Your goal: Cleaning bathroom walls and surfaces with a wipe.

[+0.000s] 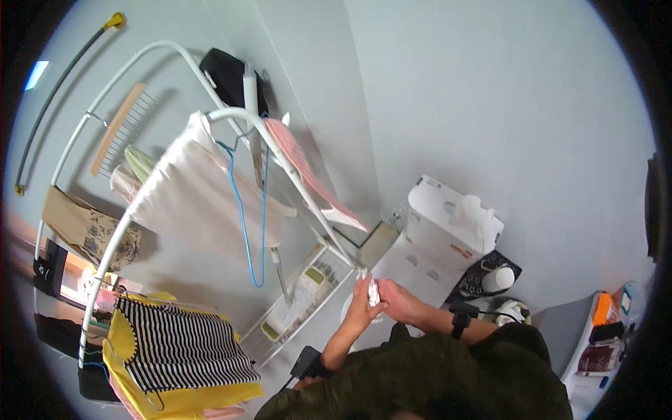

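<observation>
Close together in front of my body, both hands meet over a small bunched white cloth or tissue [373, 293]. My left hand [357, 307] grips it from the left, fingers pointing away from me. From the right, my right hand [400, 300] closes on the same white bundle, its thumb near my left thumb. Just beyond my fingertips is the lower end of a white tubular clothes rack [314, 205]; whether the bundle touches it I cannot tell. A pale satin-like cloth [205, 178] and a pink cloth [310, 176] drape over this rack. A blue hanger [239, 205] hangs from it.
Black-and-white striped garment [184, 341] and yellow clothing [194, 401] hang at lower left. A white box [436, 226] with white tissue on top stands by the wall. Beside it are a white cylinder [497, 280] and a bin [514, 312]. A shelf [577, 362] holds small items at right.
</observation>
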`<state>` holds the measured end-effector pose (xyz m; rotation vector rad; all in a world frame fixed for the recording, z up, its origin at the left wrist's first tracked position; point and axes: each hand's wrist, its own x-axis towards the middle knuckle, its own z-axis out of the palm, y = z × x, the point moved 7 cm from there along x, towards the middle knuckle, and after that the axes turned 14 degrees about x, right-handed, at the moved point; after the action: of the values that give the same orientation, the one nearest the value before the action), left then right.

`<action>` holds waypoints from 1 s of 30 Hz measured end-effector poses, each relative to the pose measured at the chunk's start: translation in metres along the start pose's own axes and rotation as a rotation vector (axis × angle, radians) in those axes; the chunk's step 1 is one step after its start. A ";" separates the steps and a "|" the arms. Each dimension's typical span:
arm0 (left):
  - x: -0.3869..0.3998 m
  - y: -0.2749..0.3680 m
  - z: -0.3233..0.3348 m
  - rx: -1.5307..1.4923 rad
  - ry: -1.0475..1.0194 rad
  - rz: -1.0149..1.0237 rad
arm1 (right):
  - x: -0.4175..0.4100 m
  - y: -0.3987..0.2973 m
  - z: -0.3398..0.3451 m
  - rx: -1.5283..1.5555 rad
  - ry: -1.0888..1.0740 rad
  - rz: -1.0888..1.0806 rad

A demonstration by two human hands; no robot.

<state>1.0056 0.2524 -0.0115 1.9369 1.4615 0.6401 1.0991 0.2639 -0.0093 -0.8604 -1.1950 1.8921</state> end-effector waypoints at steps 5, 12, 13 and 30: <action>0.025 -0.005 -0.023 -0.028 -0.097 -0.127 | -0.004 -0.019 -0.033 0.257 0.065 0.172; 0.106 0.072 -0.167 -0.030 0.499 0.036 | -0.041 -0.292 -0.172 -1.280 0.704 -0.771; 0.118 0.091 -0.190 -0.043 0.611 0.126 | -0.057 -0.335 -0.176 -1.415 0.750 -0.860; 0.306 0.177 -0.363 0.373 1.210 0.004 | -0.088 -0.524 -0.209 -2.270 1.151 -0.689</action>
<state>0.9512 0.5803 0.3702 1.8292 2.3806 1.8477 1.4351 0.4414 0.4173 -1.6260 -1.8500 -1.2241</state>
